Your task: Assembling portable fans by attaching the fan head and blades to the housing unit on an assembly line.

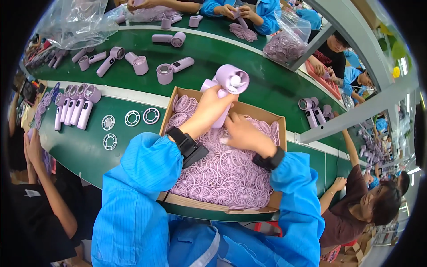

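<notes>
Head view | left hand [209, 109] fingers wrapped round lilac handheld fan [227, 86], raised over cardboard box [271, 119] | right hand [242, 133] pinching its handle base, nothing else held | fan likely light, rigid plastic (grip handle, not head) | lilac grilles [222, 173] beneath

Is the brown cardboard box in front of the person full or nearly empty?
Nearly full. The brown cardboard box is open on top, and round lilac plastic grilles cover its whole floor in overlapping layers, reaching close to its rim.
</notes>
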Motion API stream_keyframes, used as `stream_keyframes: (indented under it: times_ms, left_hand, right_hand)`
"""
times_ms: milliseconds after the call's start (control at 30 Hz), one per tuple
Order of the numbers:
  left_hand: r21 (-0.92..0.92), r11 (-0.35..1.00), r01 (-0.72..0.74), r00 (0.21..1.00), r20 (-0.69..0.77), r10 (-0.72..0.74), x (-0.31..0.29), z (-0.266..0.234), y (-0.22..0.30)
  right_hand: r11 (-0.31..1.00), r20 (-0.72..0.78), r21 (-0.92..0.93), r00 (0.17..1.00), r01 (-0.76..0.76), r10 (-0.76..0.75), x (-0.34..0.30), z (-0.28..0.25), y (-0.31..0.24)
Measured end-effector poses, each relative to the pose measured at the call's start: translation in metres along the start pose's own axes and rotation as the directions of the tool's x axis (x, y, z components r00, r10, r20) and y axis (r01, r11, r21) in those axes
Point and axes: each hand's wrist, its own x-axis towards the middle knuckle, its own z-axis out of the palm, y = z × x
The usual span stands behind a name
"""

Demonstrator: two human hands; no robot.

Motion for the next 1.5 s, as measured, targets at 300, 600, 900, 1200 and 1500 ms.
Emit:
stream_keyframes:
  times_ms: [300,600,900,1200,1500]
  left_hand:
    - [-0.146,0.989,-0.001,0.982,-0.187,-0.026,-0.003,0.001,0.013]
    - [-0.099,0.995,-0.021,0.987,-0.162,0.005,-0.002,0.000,0.013]
    - [-0.126,0.991,-0.046,0.979,-0.201,0.020,0.001,-0.001,0.014]
    - [-0.155,0.986,-0.053,0.973,-0.229,0.016,0.003,-0.005,0.017]
    - [-0.212,0.970,-0.121,0.952,-0.301,0.053,0.005,-0.014,0.019]
  right_hand:
    - [1.000,-0.180,-0.004,0.983,-0.018,0.017,0.002,0.003,-0.007]
    - [0.988,-0.276,-0.104,0.951,0.112,-0.136,0.010,0.004,-0.001]
    - [0.952,-0.139,-0.069,0.942,0.299,-0.306,0.012,0.009,-0.013]
    - [0.944,-0.121,0.151,0.953,0.293,-0.277,0.018,0.009,-0.022]
    - [0.875,-0.143,0.483,0.983,-0.033,0.116,0.013,-0.024,0.008]
